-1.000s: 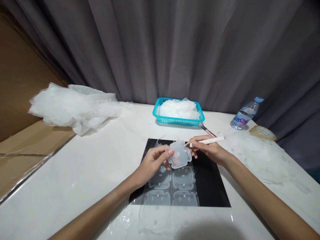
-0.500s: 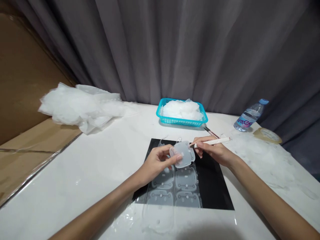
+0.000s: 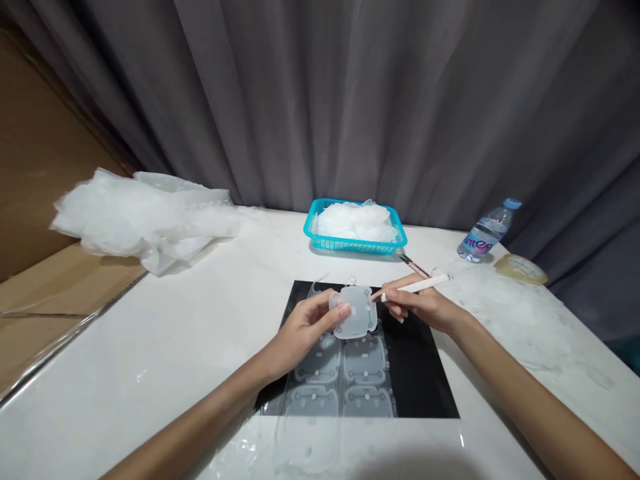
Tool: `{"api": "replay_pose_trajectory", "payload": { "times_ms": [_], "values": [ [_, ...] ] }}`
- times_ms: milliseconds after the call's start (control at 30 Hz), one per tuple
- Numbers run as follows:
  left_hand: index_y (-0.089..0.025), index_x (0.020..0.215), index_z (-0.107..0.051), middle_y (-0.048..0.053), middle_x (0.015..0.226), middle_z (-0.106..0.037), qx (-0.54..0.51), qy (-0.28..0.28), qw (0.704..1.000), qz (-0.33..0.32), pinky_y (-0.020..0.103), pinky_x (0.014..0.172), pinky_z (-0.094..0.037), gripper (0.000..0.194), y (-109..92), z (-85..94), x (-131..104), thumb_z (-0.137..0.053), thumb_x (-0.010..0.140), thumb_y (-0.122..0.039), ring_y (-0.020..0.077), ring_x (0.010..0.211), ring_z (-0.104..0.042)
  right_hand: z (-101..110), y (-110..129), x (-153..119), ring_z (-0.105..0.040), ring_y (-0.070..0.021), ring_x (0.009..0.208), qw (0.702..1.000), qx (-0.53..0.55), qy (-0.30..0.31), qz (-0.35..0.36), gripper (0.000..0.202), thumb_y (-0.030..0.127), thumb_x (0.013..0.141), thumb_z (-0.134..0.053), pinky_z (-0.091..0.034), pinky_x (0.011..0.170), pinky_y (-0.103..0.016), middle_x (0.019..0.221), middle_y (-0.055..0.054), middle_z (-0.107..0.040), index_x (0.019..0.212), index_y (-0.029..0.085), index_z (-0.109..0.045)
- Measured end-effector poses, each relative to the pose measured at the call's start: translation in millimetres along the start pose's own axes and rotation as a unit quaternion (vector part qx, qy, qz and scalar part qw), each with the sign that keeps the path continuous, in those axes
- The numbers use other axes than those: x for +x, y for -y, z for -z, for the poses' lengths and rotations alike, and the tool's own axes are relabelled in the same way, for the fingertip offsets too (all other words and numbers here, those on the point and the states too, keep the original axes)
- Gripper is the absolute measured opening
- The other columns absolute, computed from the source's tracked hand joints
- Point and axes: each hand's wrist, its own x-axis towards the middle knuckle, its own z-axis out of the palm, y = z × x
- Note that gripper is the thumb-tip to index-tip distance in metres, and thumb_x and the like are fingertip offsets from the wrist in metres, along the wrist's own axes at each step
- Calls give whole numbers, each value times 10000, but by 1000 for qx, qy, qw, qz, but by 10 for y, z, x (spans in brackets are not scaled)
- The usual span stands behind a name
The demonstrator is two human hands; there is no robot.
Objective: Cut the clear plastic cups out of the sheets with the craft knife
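Observation:
My left hand pinches a frosted, translucent plastic piece with rounded corners and small round marks, held raised above a black mat. In my right hand is a slim white-handled tool with a dark tip, perhaps a craft knife. Its tip is at the piece's upper right edge; whether it touches cannot be made out. Beneath, a clear sheet of similar pieces lies over the mat and past its front edge. Metal tweezers lie just behind my right hand.
A turquoise basket holding white translucent pieces stands at the back. A crumpled heap of clear film lies back left beside cardboard. At right are a water bottle, a tape roll and scattered translucent scraps.
The view has shifted slightly, so most things appear further left. The plastic piece has turned a little in my left hand. Both grips stay the same.

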Motion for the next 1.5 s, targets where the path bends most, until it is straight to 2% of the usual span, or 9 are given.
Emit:
{"api": "replay_pose_trajectory", "payload": {
  "times_ms": [433, 633, 800, 900, 1000, 1100, 1267, 1400, 1500],
  "values": [
    [-160, 769, -628, -10, 722, -609, -32, -22, 999, 32, 221, 610, -427, 388, 11, 16, 3, -737, 912, -504, 117, 646, -549, -39, 8, 16, -502, -111, 570, 1000, -1, 10, -8, 374, 477, 954, -702, -409, 532, -232, 639, -1, -591, 1022, 133, -832],
    [-128, 829, -710, 72, 813, -739, -168, -22, 982, 83, 252, 682, -529, 342, 10, 3, 12, -774, 876, -461, 165, 704, -672, -56, 19, 0, -495, -110, 582, 1000, 2, 7, -22, 379, 473, 955, -699, -409, 535, -237, 649, 1, -575, 1054, 133, -834],
    [-108, 976, -760, 156, 979, -809, -232, -17, 969, 85, 319, 862, -594, 346, -13, 4, 26, -750, 905, -447, 243, 862, -766, 11, -80, 22, -482, -107, 561, 994, -44, -101, 7, 370, 453, 950, -714, -399, 539, -257, 685, 9, -603, 1159, 161, -800],
    [-87, 980, -767, 175, 961, -818, -252, -23, 963, 88, 334, 855, -604, 467, 0, 9, 31, -704, 926, -546, 276, 875, -783, 39, -197, 44, -503, -119, 552, 972, -129, -196, 35, 372, 478, 969, -675, -421, 545, -273, 724, 3, -631, 1177, 188, -781],
    [-70, 1004, -769, 194, 963, -820, -290, 6, 953, 93, 347, 846, -607, 617, 35, 13, 36, -585, 965, -658, 315, 937, -791, 18, -326, 51, -639, -169, 712, 930, -261, -250, 74, 309, 453, 1023, -597, -514, 703, -316, 883, -38, -711, 1102, 215, -777],
    [-47, 1099, -756, 209, 993, -819, -327, 23, 941, 86, 361, 881, -604, 667, 72, 16, 44, -500, 1012, -656, 330, 996, -789, -24, -447, 43, -695, -218, 956, 888, -379, -222, 136, 263, 365, 1075, -512, -526, 875, -352, 1043, -72, -717, 1109, 231, -735],
    [-14, 1240, -717, 230, 1075, -807, -372, 19, 924, 82, 395, 969, -587, 646, 112, 12, 60, -441, 1068, -572, 339, 1082, -772, -56, -567, 42, -714, -217, 886, 821, -523, -145, 175, 256, 261, 1097, -441, -554, 801, -335, 992, -80, -678, 1197, 220, -673],
    [-8, 1318, -680, 230, 1094, -804, -400, 10, 911, 97, 425, 1007, -581, 564, 116, -27, 60, -456, 1085, -470, 347, 1088, -773, -76, -567, 48, -721, -224, 871, 808, -546, -134, 175, 239, 228, 1091, -448, -563, 760, -333, 993, -82, -673, 1200, 208, -659],
    [5, 1294, -681, 244, 1093, -800, -413, -37, 900, 133, 453, 998, -594, 517, 96, -74, 54, -458, 1088, -414, 352, 1049, -785, -100, -540, 41, -721, -221, 874, 805, -552, -133, 170, 227, 221, 1091, -448, -564, 746, -329, 997, -76, -667, 1203, 212, -646]
  ]
}}
